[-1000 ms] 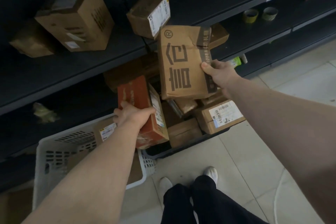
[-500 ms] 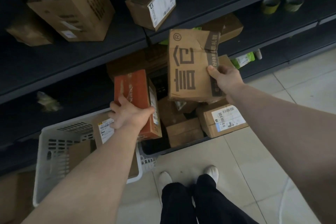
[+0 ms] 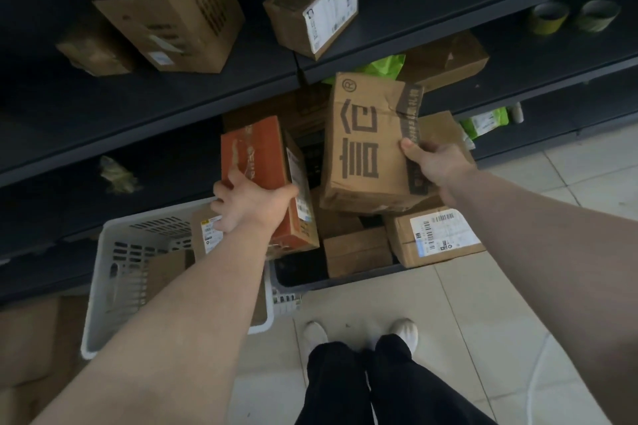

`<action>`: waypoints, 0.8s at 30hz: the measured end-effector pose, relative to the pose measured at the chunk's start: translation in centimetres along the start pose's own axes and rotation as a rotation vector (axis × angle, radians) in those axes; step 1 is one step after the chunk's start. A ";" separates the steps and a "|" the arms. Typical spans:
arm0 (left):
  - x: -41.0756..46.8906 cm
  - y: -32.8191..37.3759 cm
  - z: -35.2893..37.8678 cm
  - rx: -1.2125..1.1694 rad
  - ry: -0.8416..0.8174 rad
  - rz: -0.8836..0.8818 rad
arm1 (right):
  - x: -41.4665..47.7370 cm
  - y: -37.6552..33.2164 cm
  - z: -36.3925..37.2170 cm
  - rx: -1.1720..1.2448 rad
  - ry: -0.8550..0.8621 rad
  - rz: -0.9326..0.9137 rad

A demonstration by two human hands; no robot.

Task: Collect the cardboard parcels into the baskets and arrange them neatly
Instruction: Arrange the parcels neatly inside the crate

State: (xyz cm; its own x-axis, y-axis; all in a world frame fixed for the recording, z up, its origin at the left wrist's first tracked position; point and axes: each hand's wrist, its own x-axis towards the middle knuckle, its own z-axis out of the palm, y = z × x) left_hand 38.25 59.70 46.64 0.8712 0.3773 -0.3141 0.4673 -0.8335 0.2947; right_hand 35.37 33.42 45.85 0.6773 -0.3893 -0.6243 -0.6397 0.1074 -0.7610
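Currently left hand (image 3: 253, 205) grips orange box (image 3: 255, 148) by its near end, over white basket (image 3: 115, 272); right hand (image 3: 442, 166) pinches brown parcel (image 3: 362, 148) at its right edge, above dark basket (image 3: 300, 274) packed with parcels (image 3: 435, 238). Far shelf (image 3: 207, 93) holds more boxes (image 3: 172, 7).

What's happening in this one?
A person stands at dark shelves sorting parcels. The left grip holds an orange box beside the white basket, which has parcels in it. The right grip holds a brown box with large printed characters above a dark crate full of parcels. More boxes sit on the shelves.
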 end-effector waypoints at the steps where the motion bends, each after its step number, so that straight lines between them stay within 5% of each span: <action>1: 0.2 -0.4 -0.8 -0.001 0.008 -0.012 | -0.4 -0.2 0.7 -0.023 -0.050 0.010; 7: 1.6 -4.7 -4.6 -0.077 0.111 -0.099 | -2.1 -0.3 5.9 -0.165 -0.227 -0.033; 24: 4.1 -4.9 -4.8 0.049 0.012 0.103 | -3.9 3.0 10.3 -0.135 -0.041 0.069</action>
State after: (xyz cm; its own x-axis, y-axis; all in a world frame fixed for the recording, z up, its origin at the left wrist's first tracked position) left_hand 40.27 67.30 48.22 0.9161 0.2935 -0.2731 0.3676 -0.8868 0.2801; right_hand 34.62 44.70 44.18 0.6429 -0.3470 -0.6829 -0.7262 0.0074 -0.6874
